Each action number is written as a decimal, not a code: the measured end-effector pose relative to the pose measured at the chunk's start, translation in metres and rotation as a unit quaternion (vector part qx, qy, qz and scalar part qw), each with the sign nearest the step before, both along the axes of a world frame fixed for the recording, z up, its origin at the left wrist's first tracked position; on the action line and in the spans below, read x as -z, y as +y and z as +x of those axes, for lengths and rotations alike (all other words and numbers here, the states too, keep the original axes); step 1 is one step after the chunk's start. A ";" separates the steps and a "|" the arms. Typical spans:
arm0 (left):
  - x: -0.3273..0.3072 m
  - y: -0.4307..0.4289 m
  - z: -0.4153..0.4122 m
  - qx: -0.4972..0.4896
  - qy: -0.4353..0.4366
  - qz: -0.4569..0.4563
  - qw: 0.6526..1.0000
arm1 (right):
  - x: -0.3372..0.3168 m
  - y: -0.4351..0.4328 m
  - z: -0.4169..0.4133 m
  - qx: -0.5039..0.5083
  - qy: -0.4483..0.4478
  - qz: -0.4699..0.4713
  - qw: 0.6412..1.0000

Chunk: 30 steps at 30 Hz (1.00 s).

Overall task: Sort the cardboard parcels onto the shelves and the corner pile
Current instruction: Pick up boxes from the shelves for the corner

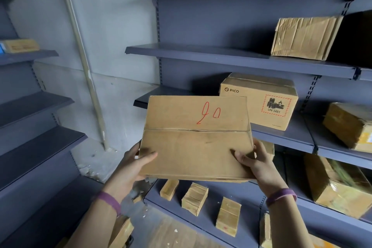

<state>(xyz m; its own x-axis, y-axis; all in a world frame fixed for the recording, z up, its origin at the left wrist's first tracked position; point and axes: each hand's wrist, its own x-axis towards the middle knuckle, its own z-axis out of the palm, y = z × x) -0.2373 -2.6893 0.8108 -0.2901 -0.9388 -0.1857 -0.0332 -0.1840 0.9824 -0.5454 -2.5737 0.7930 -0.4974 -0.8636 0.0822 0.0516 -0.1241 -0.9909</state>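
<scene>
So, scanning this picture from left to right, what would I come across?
small parcel far left → left hand → red-marked parcel gripped by both hands → right hand → taped parcel far right. The PICO box overlaps the gripped parcel, so it is left out.

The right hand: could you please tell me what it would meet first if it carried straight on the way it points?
The right hand grips the red-marked parcel; straight on, both would probably meet the PICO box on its shelf first, though depth is unclear.
</scene>
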 end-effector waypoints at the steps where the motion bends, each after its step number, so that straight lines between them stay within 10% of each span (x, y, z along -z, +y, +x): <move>1: -0.003 0.002 -0.002 -0.009 -0.002 0.000 1.000 | 0.004 0.000 0.000 -0.007 -0.002 0.000 1.000; 30: -0.035 0.005 -0.005 -0.017 -0.129 -0.081 0.988 | 0.001 0.005 0.010 0.069 0.060 -0.074 0.993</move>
<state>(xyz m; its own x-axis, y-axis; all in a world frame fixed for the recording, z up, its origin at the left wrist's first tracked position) -0.2421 -2.6846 0.8460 -0.2194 -0.9708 -0.0965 -0.2834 -0.0313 0.9585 -0.5353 -2.5687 0.7922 -0.5895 -0.7617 0.2688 -0.0936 -0.2661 -0.9594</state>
